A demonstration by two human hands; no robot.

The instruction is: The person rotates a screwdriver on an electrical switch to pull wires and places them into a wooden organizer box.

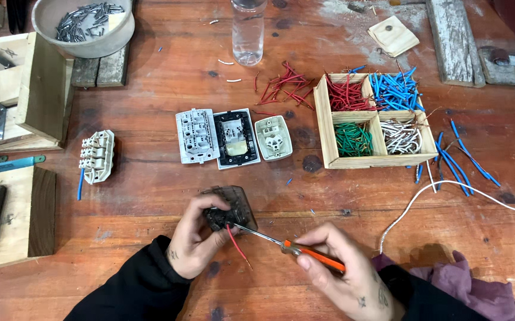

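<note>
**A:** Left hand (pixel 195 238) wrapped around a dark, smoky-clear switch module (pixel 229 208), fingers curled snug on its near edge, pressed down on the wooden bench (pixel 150 196) close to the front, well short of the row of three switch parts: white switch block (pixel 197 135), black-framed plate (pixel 235 138), small white socket insert (pixel 273 138). Short red wire (pixel 236 242) poking out of the module's underside toward the body.

**B:** Right hand (pixel 343 270) closed in a pinch-ish grip on an orange-handled screwdriver (pixel 287 245). Shaft running low and nearly flat, long axis handle lower right to tip upper left, tip right at the module where the red wire goes in.

**A:** Guessing here, but looks light and rigid, thin plastic, probably crackable if squeezed hard or levered. Best held by the side edges, like now, not by the wire. Wire looks bendy and thin, likely to slip out if tugged.

**B:** Module's long axis roughly away from the body, tilted a touch right. Can't tell which face is up, too blurred.

**A:** Off to the right: wooden divider box (pixel 328 128) with red, blue, green and white wire offcuts, each colour in its own compartment. Well apart from both hands.
</note>
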